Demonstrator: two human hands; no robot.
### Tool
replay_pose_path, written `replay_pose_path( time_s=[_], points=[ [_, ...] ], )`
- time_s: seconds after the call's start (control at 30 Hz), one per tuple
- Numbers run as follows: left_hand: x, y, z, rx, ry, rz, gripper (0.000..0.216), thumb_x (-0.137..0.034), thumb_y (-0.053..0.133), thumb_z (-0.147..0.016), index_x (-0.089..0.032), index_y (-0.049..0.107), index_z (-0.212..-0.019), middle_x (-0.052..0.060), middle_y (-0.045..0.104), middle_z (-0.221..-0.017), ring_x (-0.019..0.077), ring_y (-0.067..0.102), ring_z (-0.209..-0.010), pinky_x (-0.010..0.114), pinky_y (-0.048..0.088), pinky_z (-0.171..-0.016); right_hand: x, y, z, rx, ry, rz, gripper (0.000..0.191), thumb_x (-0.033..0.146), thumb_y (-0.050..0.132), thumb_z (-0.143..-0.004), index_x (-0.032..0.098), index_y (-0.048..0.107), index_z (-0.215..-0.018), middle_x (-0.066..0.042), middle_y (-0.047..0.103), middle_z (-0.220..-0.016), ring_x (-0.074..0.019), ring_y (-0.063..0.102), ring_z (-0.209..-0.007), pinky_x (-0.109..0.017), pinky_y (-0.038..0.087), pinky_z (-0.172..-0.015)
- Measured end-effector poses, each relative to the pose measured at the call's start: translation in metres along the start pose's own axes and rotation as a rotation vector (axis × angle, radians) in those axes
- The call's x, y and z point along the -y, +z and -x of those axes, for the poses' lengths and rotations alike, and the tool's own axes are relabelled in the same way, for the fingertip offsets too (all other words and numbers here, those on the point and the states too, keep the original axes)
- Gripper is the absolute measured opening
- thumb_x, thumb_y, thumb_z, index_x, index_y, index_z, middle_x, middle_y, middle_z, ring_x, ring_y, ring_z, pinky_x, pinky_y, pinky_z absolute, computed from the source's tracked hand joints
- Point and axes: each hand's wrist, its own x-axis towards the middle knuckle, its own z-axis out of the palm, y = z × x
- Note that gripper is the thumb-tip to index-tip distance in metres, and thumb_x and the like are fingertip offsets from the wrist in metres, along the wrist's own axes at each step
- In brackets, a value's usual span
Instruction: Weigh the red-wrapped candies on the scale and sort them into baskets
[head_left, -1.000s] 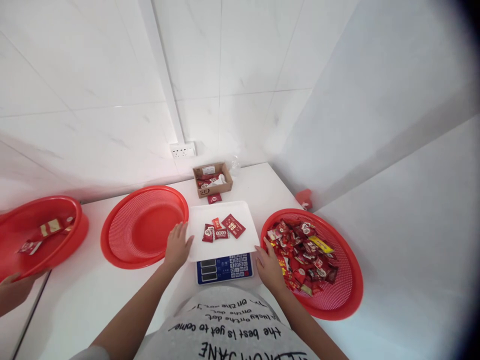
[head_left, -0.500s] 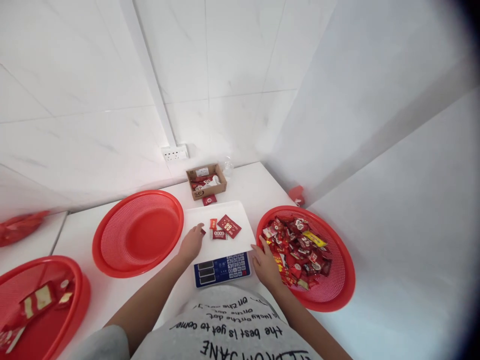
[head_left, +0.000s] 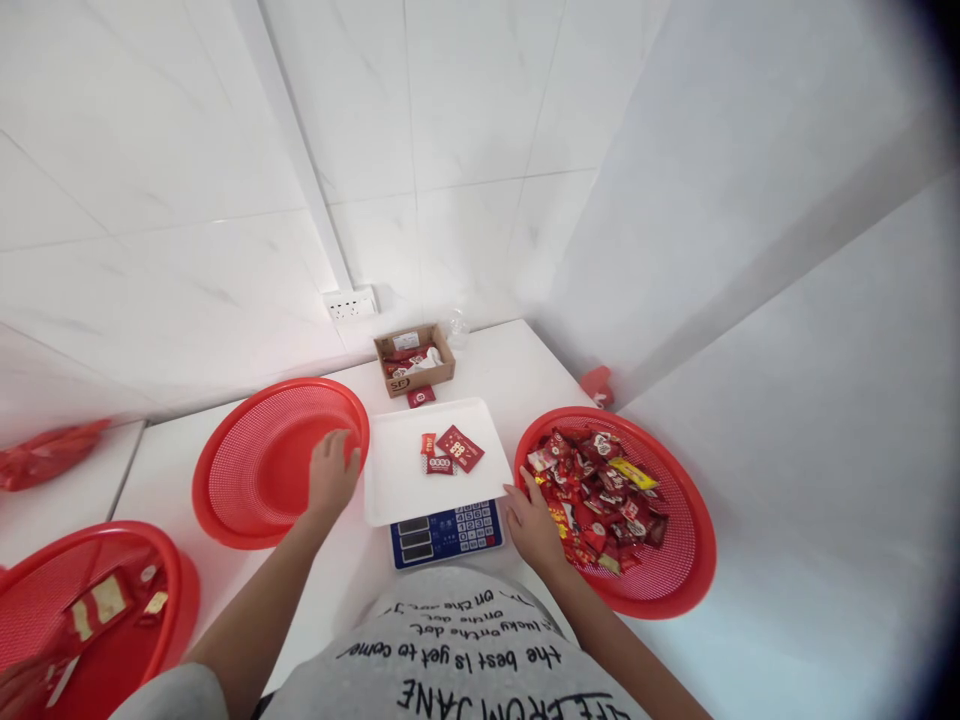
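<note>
My left hand [head_left: 332,475] is over the near right side of a red mesh basket [head_left: 214,490], its fingers curled; what they hold, if anything, is hidden. My right hand [head_left: 536,525] is open and holds nothing, its fingers apart between the right corner of a white tray [head_left: 401,500] and the rim of another red basket [head_left: 694,580]. On the tray lie a large red packet [head_left: 460,448], a small orange-red packet [head_left: 428,444] and a red packet with a checked edge [head_left: 439,465]. The tray sits on a blue-panelled digital scale [head_left: 448,535].
The right basket holds many red snack packets [head_left: 600,500] and a yellow one [head_left: 634,473]. Behind the tray stand a cardboard box [head_left: 420,382] of packets and a loose red packet [head_left: 421,397]. Another red basket [head_left: 176,640] with larger packs is at lower left. A wall socket [head_left: 351,303] is behind.
My left hand has moved left from the tray to the basket. The small dark red packet it pinched at the tray's left edge is out of sight. My right hand stays put.
</note>
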Motion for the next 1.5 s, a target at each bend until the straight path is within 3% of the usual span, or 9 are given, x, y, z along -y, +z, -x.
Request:
replay_pose_path(
  time_s=[0.17, 0.3, 0.5, 0.77, 1.0, 1.17, 1.33, 1.43, 1.5],
  points=[
    [-0.055, 0.049, 0.006, 0.313, 0.257, 0.050, 0.055, -0.043, 0.049, -0.082, -0.016, 0.038, -0.128, 0.014, 0.039, -0.137, 0.0262, 0.033, -0.126, 0.040, 0.029, -0.102, 0.000, 0.001, 0.000, 0.003, 0.005, 0.011, 0.040, 0.016, 0.042, -0.079, 0.020, 0.056, -0.116, -0.007, 0.031, -0.142, -0.0233, 0.035, -0.128, -0.036, 0.037, -0.101],
    [-0.086, 0.065, -0.003, 0.447, 0.283, -0.013, 0.067, -0.049, 0.056, -0.076, -0.018, 0.034, -0.131, 0.015, 0.035, -0.139, 0.0299, 0.031, -0.127, 0.042, 0.030, -0.099, -0.001, 0.001, 0.000, -0.002, 0.000, 0.016, 0.040, 0.016, 0.042, -0.079, 0.020, 0.056, -0.117, -0.008, 0.033, -0.142, -0.0233, 0.038, -0.126, -0.037, 0.037, -0.101],
    [-0.093, 0.069, -0.015, 0.538, 0.252, -0.034, 0.037, -0.040, 0.055, -0.079, -0.021, 0.050, -0.110, 0.010, 0.049, -0.117, 0.0269, 0.047, -0.109, 0.036, 0.039, -0.085, 0.001, 0.000, 0.000, -0.003, 0.001, 0.022, 0.040, 0.015, 0.041, -0.079, 0.019, 0.056, -0.116, -0.008, 0.034, -0.141, -0.0232, 0.038, -0.126, -0.037, 0.036, -0.102],
    [-0.079, 0.059, -0.005, 0.488, 0.163, 0.080, 0.014, -0.026, 0.046, -0.085, -0.019, 0.051, -0.097, 0.005, 0.057, -0.096, 0.0174, 0.058, -0.086, 0.028, 0.043, -0.075, 0.000, 0.000, 0.000, -0.004, 0.001, 0.002, 0.039, 0.016, 0.041, -0.079, 0.019, 0.057, -0.115, -0.008, 0.033, -0.142, -0.0228, 0.037, -0.127, -0.037, 0.034, -0.103],
    [-0.009, 0.000, -0.022, 0.128, -0.155, 0.151, 0.019, -0.032, 0.047, -0.082, -0.020, 0.053, -0.096, 0.005, 0.061, -0.093, 0.0206, 0.058, -0.086, 0.030, 0.044, -0.074, -0.001, 0.000, 0.000, -0.006, -0.015, -0.004, 0.039, 0.016, 0.040, -0.080, 0.019, 0.056, -0.116, -0.008, 0.031, -0.143, -0.0229, 0.034, -0.129, -0.037, 0.033, -0.104],
    [0.030, -0.021, -0.025, 0.130, -0.286, 0.025, 0.034, -0.037, 0.042, -0.084, -0.017, 0.049, -0.110, 0.011, 0.058, -0.105, 0.0251, 0.058, -0.091, 0.033, 0.046, -0.070, -0.002, 0.001, -0.001, 0.006, -0.011, 0.004, 0.039, 0.017, 0.040, -0.080, 0.019, 0.056, -0.116, -0.007, 0.031, -0.143, -0.0235, 0.032, -0.130, -0.038, 0.032, -0.105],
    [0.013, -0.007, -0.022, 0.174, -0.242, -0.173, 0.050, -0.042, 0.037, -0.086, -0.014, 0.039, -0.128, 0.020, 0.035, -0.137, 0.0358, 0.042, -0.119, 0.048, 0.039, -0.089, 0.000, -0.001, -0.001, 0.013, -0.013, 0.008, 0.039, 0.018, 0.038, -0.081, 0.017, 0.055, -0.116, -0.009, 0.033, -0.141, -0.0240, 0.034, -0.129, -0.038, 0.033, -0.104],
    [-0.019, 0.017, -0.018, 0.175, -0.016, -0.223, 0.047, -0.036, 0.042, -0.086, -0.013, 0.042, -0.127, 0.019, 0.030, -0.143, 0.0357, 0.022, -0.132, 0.052, 0.023, -0.103, 0.001, -0.001, 0.000, 0.014, 0.001, 0.007, 0.039, 0.017, 0.039, -0.081, 0.018, 0.056, -0.116, -0.008, 0.033, -0.141, -0.0233, 0.034, -0.128, -0.037, 0.034, -0.103],
    [-0.046, 0.037, -0.014, 0.306, 0.222, -0.145, 0.045, -0.033, 0.046, -0.085, -0.014, 0.044, -0.127, 0.016, 0.033, -0.142, 0.0304, 0.023, -0.133, 0.045, 0.021, -0.107, 0.001, -0.001, 0.000, 0.014, 0.007, 0.008, 0.039, 0.017, 0.039, -0.081, 0.019, 0.056, -0.116, -0.008, 0.033, -0.141, -0.0231, 0.034, -0.129, -0.037, 0.034, -0.103]
  ],
)
